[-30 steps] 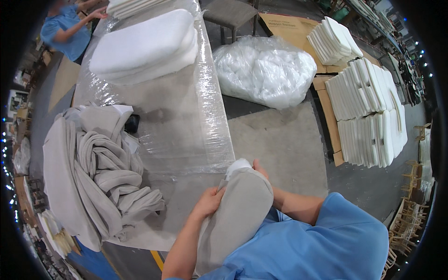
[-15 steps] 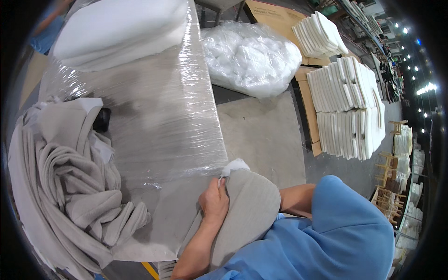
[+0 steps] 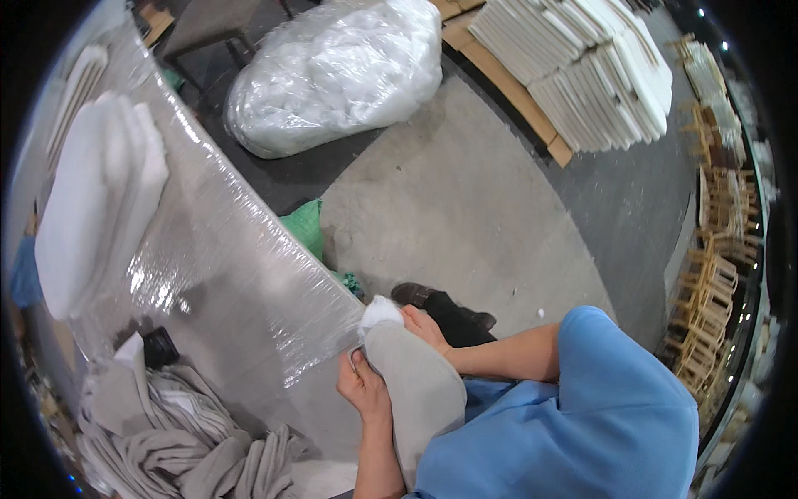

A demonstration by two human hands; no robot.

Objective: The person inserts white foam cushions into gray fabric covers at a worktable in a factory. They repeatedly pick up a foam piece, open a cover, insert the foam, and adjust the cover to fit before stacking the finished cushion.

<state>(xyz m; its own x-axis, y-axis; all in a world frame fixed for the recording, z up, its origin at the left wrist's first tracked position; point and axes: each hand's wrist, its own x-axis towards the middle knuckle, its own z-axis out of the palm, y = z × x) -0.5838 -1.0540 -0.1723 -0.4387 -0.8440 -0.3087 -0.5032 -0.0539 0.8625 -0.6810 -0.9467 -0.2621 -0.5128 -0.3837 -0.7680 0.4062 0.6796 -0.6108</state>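
Note:
A grey fabric cover [image 3: 420, 391] is pulled over a white foam pad [image 3: 379, 313] whose end sticks out at the top. My left hand [image 3: 362, 386] grips the cover's left edge. My right hand [image 3: 422, 324] holds its upper right edge, next to the exposed white foam. The piece rests against my body, at the near edge of a table wrapped in clear plastic film [image 3: 224, 266].
A heap of grey fabric covers [image 3: 174, 441] lies at the lower left of the table, with a black object [image 3: 158, 347] beside it. White foam pads [image 3: 91, 208] are stacked at the left. On the floor are a big clear bag of white filling [image 3: 332, 75], stacked white pads [image 3: 590, 66] and wooden chair frames [image 3: 715, 274].
The view has swung to the right and down, showing more floor. Both hands still hold the covered pad; the white foam end now shows more plainly between them.

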